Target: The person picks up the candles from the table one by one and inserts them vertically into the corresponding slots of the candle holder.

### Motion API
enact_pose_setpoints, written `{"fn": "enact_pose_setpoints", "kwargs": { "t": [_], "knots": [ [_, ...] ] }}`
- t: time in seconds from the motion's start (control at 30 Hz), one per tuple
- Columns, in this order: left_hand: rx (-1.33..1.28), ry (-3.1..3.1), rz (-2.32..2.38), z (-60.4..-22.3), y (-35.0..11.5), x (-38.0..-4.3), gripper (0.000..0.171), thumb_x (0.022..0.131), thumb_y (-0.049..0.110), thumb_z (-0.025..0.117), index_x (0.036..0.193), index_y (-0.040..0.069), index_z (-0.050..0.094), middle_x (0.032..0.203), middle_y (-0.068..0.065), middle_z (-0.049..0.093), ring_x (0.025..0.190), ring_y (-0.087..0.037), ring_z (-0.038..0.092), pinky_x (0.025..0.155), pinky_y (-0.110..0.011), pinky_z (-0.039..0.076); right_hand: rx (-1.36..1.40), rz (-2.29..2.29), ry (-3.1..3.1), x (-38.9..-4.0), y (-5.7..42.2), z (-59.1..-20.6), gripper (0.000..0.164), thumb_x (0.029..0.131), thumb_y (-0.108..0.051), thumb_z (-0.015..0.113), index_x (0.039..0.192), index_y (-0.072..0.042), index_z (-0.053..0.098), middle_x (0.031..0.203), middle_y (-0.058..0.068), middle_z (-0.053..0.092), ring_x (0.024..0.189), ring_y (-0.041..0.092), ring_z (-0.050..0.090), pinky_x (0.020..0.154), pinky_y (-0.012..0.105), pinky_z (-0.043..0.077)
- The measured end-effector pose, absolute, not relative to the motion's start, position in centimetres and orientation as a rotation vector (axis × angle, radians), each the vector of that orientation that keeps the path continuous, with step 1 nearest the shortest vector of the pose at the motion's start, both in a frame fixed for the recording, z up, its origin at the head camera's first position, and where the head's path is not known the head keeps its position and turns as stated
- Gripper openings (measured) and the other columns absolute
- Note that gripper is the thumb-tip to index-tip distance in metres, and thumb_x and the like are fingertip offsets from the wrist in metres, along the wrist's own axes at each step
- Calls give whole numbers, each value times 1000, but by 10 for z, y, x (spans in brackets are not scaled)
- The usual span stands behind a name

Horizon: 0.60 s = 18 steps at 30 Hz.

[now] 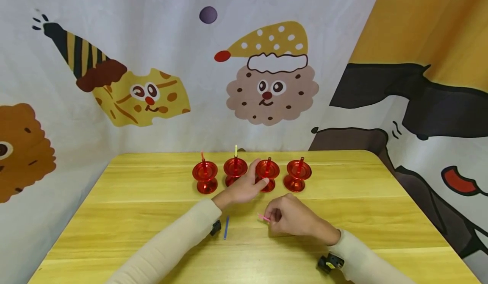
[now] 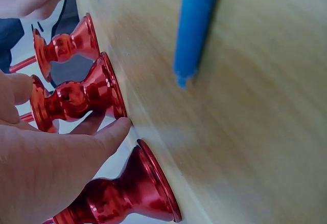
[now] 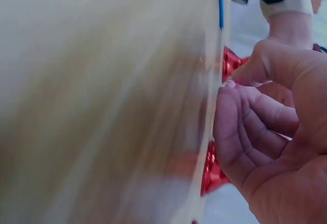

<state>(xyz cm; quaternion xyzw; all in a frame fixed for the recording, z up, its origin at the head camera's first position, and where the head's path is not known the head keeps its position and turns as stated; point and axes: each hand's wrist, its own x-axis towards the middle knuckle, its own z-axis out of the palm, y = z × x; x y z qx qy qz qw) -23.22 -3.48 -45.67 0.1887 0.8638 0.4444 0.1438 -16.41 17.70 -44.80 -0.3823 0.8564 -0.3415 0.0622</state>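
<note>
Here: one pink candle (image 1: 263,218), pinched by right hand (image 1: 291,216), pointed to ten o'clock; one red holder (image 1: 270,174), gripped by left hand (image 1: 245,188), stood at the candle's twelve o'clock

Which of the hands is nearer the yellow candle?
Left. The left hand grips the red candle holder just right of the yellow candle; the right hand is farther, closer to the person, pinching a pink candle.
</note>
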Motion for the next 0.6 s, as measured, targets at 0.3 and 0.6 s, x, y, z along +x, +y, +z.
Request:
{"fn": "enact_pose_setpoints", "kwargs": {
  "t": [0.3, 0.6],
  "knots": [
    [592, 2473, 1340, -453, -37, -227, 82, 117, 43, 50, 178, 12, 4, 170, -25, 41, 140, -34, 60, 118, -56, 45, -1105, -1184, 2717, -181, 189, -439, 28, 76, 11, 74, 84, -15, 69, 76, -13, 61, 68, 3, 61, 62, 24, 56],
    [621, 2458, 1345, -449, -37, -226, 80, 118, 39, 49, 177, 8, 4, 169, -28, 41, 146, -37, 55, 121, -57, 42, -1010, -1408, 2745, -204, 192, -418, 21, 85, 10, 77, 88, -10, 73, 84, -3, 71, 76, 13, 70, 68, 29, 61]
  ]
}}
